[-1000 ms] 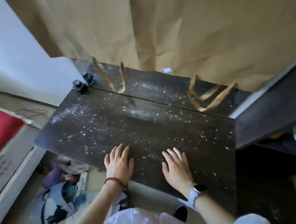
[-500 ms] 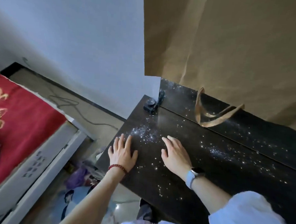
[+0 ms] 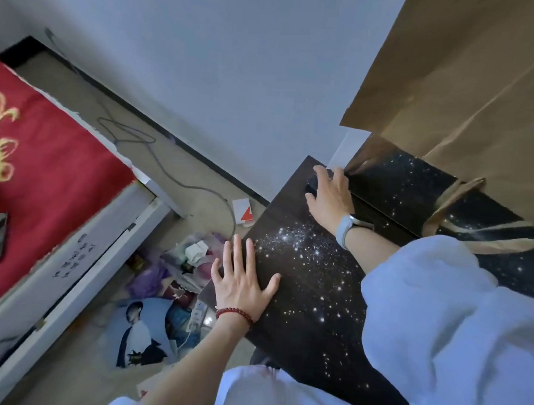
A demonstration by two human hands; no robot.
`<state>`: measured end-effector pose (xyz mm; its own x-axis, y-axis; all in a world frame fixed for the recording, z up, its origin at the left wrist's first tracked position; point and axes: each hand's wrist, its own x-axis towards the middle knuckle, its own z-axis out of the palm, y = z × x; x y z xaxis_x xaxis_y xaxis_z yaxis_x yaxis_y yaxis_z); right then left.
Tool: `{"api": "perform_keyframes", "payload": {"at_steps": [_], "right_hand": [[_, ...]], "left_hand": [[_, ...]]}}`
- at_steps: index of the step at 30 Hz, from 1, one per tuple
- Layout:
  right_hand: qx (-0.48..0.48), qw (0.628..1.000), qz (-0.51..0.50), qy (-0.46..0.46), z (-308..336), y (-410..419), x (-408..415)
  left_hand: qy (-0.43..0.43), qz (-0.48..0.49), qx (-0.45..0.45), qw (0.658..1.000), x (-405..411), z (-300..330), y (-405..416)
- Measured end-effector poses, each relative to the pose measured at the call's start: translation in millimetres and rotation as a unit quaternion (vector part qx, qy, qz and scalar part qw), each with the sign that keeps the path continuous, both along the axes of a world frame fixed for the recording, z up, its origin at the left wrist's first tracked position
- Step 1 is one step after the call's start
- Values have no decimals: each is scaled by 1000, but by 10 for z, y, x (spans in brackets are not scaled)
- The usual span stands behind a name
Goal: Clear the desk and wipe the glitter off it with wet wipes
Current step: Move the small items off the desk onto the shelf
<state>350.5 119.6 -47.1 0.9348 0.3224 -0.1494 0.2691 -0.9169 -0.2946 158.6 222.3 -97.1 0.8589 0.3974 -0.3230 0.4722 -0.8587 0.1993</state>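
The dark desk (image 3: 309, 313) – strewn with glitter (image 3: 300, 244) – stands against a white wall (image 3: 235, 76). The left hand (image 3: 243, 281) lies flat, fingers spread, at the near-left edge; the right hand (image 3: 329, 193) grasps a small black object (image 3: 312, 183) at the far-left corner, beside brown paper (image 3: 469, 89).

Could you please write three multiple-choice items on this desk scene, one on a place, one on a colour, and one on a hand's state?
1. Where is the right hand?
A. on the small dark object at the desk's far corner
B. on the bed
C. in the paper bag

2. What colour is the bead bracelet?
A. green
B. red
C. white

3. How does the left hand lie?
A. in a fist
B. pinching a wipe
C. flat, fingers spread, on the desk

Key: 1 A, fingers curl over it; 2 B, red beads at the left wrist; 3 C, its fingers are straight.
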Motion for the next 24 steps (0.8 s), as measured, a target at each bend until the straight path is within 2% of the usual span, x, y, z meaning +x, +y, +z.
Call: {"api": "perform_keyframes", "payload": {"at_steps": [5, 8, 12, 15, 17, 20, 24], "right_hand": [[40, 999, 20, -18, -88, -45, -145], [88, 996, 20, 11, -75, -165, -322], [224, 970, -55, 80, 72, -481, -804], [258, 959, -102, 58, 159, -853, -1233], [272, 952, -137, 38, 199, -1160, -1503], [286, 938, -198, 10, 278, -1712, -1935], [290, 912, -287, -47, 382, -2639, -2561]], "left_hand": [[-10, -3, 15, 1000, 21, -11, 4], [0, 5, -5, 1000, 14, -21, -13], [11, -2, -31, 999, -1, -5, 30], [-1, 46, -74, 996, 42, 157, -73], [-60, 66, -95, 991, 51, 318, -328], [-142, 8, -137, 980, 19, 548, -952], [-180, -135, -197, 954, -170, 775, -2029]]}}
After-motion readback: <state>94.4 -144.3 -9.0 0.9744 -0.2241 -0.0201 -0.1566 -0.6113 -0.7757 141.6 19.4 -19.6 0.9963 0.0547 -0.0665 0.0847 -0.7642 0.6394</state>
